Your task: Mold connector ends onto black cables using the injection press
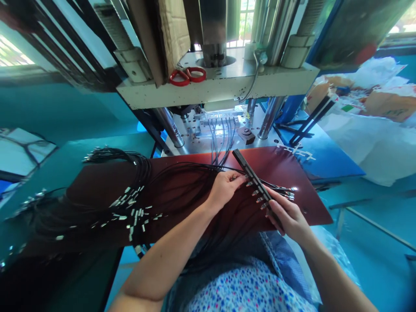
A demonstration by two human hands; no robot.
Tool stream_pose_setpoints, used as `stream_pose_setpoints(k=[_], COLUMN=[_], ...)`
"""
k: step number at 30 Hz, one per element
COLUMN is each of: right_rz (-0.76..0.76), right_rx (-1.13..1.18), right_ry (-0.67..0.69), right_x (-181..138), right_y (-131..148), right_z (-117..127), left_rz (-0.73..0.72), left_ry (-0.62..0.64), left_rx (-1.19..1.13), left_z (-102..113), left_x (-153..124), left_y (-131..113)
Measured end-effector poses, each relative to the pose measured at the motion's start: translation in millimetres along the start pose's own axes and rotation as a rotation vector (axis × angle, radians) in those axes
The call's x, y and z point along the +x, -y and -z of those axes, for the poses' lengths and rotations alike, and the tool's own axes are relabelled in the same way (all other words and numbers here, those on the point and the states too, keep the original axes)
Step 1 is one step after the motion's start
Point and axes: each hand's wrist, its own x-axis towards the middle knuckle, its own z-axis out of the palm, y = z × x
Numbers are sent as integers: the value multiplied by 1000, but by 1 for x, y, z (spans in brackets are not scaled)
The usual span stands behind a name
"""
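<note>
My right hand [287,216] grips the near end of a long black slotted bar [251,175] that lies slanted over the dark red mat [282,167]. Several cable ends with metal plugs sit in the bar's slots. My left hand [224,187] pinches one thin black cable [195,173] at the bar's left side, its fingertips against the plugs. A few more metal plug tips [287,193] stick out to the right of the bar.
A big bundle of black cables with metal connectors [130,208] lies at the left of the mat. Behind it stands a press machine [217,86] with cables loaded in its fixture [221,119]. Red scissors [187,76] rest on its plate. Plastic bags and cardboard [373,99] fill the right.
</note>
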Motion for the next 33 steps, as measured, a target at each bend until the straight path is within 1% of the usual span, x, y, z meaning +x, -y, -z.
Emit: stream_pose_setpoints(k=[5, 9, 11, 14, 16, 18, 19, 21, 24, 26, 28, 30, 31, 33], right_rz=[2, 83, 96, 70, 50, 33, 24, 15, 25, 33, 36, 24, 14, -7], right_rx=[-36, -185, -248, -200, -123, -64, -49, -38, -42, -42, -36, -27, -23, -20], right_ry=[15, 38, 56, 74, 52, 13, 1, -2, 16, 22, 21, 21, 19, 18], right_x=[3, 7, 8, 8, 7, 6, 5, 5, 6, 6, 6, 6, 5, 5], right_y=[-3, -7, -8, -6, -4, -2, -2, -2, -3, -4, -5, -5, -4, -4], right_z=[2, 3, 3, 3, 2, 2, 2, 2, 2, 1, 1, 1, 1, 1], left_rz=[-8, -3, -1, -29, -54, -44, -28, -7, -37, -75, -145, -213, -216, -142], left_ry=[-1, -14, -18, 36, 99, 112, 90, 2, -114, -112, -83, -87, -107, -164], left_rx=[1, 9, 30, 109, 140, 99, 74, 65, 152, 211, 280, 309, 273, 64], left_z=[-2, 0, 2, 8, 15, 23, 27, 34, 38, 34, 28, 24, 25, 31], left_x=[0, 2, 2, -2, -6, -12, -15, -20, -25, -28, -29, -31, -31, -30], left_y=[0, 0, 1, 0, -1, -1, -1, 1, 0, -3, -7, -13, -16, -23])
